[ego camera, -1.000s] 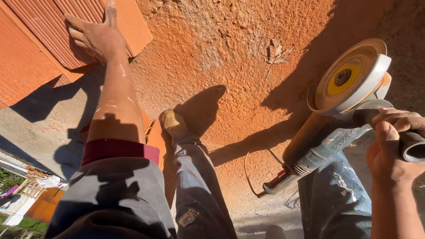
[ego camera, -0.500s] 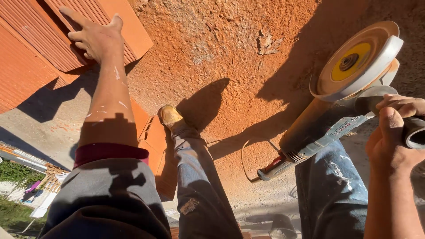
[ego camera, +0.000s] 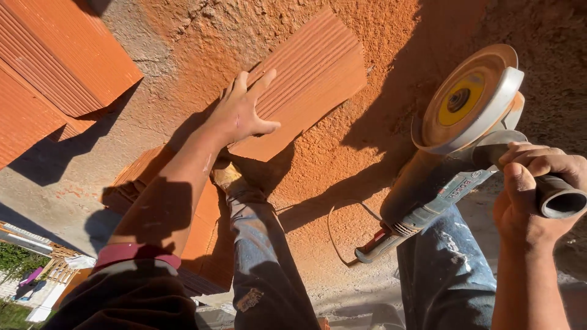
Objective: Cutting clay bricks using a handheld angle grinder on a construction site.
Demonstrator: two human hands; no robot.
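My left hand (ego camera: pixel 239 112) lies flat with fingers spread on a ribbed orange clay brick piece (ego camera: pixel 306 82) that rests on the dust-covered ground. My right hand (ego camera: pixel 531 192) is closed around the dark side handle of an angle grinder (ego camera: pixel 440 177). The grinder hangs above the ground at the right, its round cutting disc with a yellow centre (ego camera: pixel 463 98) facing up toward me behind a pale guard. My jeans-clad legs and one shoe (ego camera: pixel 226 174) show at the bottom centre.
Large ribbed orange bricks (ego camera: pixel 55 67) lie at the upper left. Another orange brick (ego camera: pixel 183 208) sits under my left arm beside my leg. The grinder's thin cord (ego camera: pixel 333 226) loops on the orange dust. Grey concrete (ego camera: pixel 55 183) lies at the left.
My left hand has moved right from the bricks at the upper left and now rests on a separate brick piece near the centre. The grinder stays held at the right.
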